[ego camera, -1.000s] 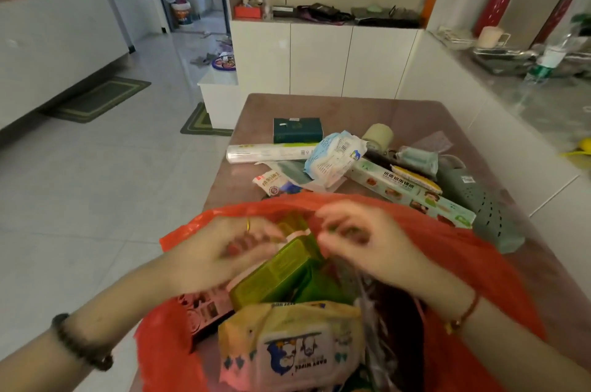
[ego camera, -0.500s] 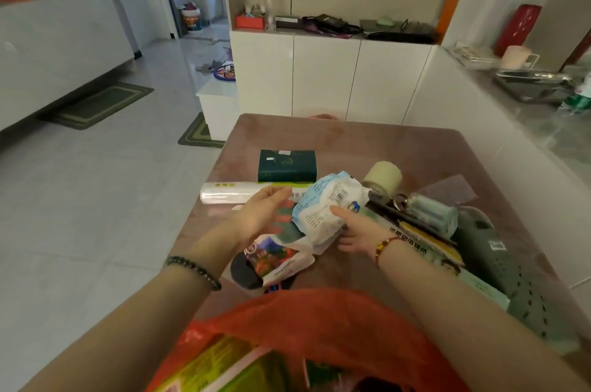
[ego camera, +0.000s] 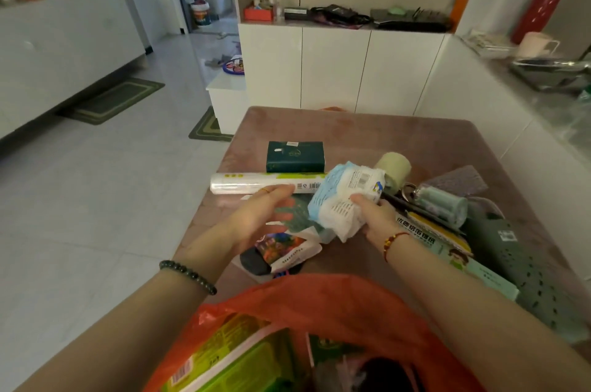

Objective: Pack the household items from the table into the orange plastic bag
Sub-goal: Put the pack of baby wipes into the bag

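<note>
The orange plastic bag (ego camera: 335, 302) gapes at the bottom of the view with green packs inside. Beyond it, on the brown table (ego camera: 415, 139), my right hand (ego camera: 374, 215) grips a white and blue soft pack (ego camera: 345, 196), lifted slightly off the pile. My left hand (ego camera: 262, 215) hovers open, palm toward the pack, just left of it. Around them lie a cling-film roll (ego camera: 252, 183), a dark green box (ego camera: 295, 156), a tape roll (ego camera: 395, 168), a colourful packet (ego camera: 284, 247) and a long foil box (ego camera: 447, 251).
Green perforated slippers (ego camera: 524, 267) lie at the table's right edge beside a white wall. A small green roll (ego camera: 444, 203) and a grey sponge (ego camera: 454, 182) sit at the right. White cabinets (ego camera: 335, 68) stand beyond the table; tiled floor is on the left.
Both hands left the bag's rim and reached forward to the pile. My right hand took hold of the white and blue pack and raised it a little.
</note>
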